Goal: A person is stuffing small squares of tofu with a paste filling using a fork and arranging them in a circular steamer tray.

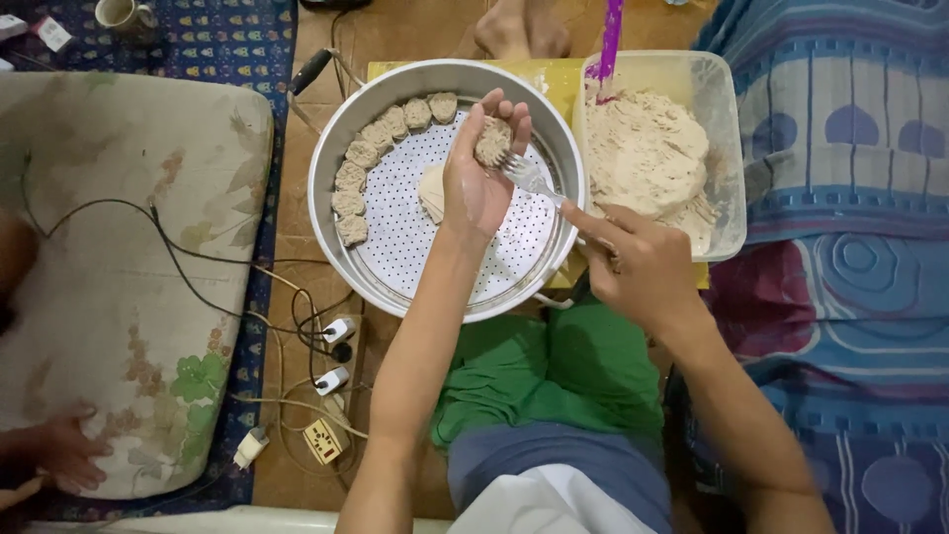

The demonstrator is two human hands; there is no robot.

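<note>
**Dumpling forming over steamer tray: handling notes**

While the left hand (474,178) is cupped palm-up above the steamer tray (336,148), it cradles a dumpling (492,140) in the curled fingers, wrapper edges gathered round a lump of filling. Right hand (638,262), just right of the tray rim, is closed on a fork (529,176), tines pointing at the dumpling, approx. touching it.

Handling, judged: dumpling looks soft, light, moist; wrapper thin, prob. tears if pinched hard. Best supported from below in a cupped palm, grip at the sides, no squeeze on the top opening. Filling likely sticky, clings to fork.

Other items rel. to tray:
- Row of finished dumplings (368,158) inside, along the upper-left wall, touching one another in an arc.
- One flat round wrapper (431,190) on the perforated floor, partly under the left hand.
- Clear plastic tub (727,129) of pale filling (647,153) just right of tray; purple utensil handle (611,40) stands in it at the far edge.
- Yellow board (554,79) under tray and tub.
- Cables and plugs (331,346) on floor below-left of tray; mug (121,14) well apart, far upper left.

Surface/room: no tabletop; work is on a brownish floor (297,227). Worn floral cushion (129,277) left of tray, striped blue blanket (840,178) right. Another person's hand (64,450) rests on the cushion's near edge; a foot (519,30) shows beyond the tray. Lighting warm, dim.
</note>
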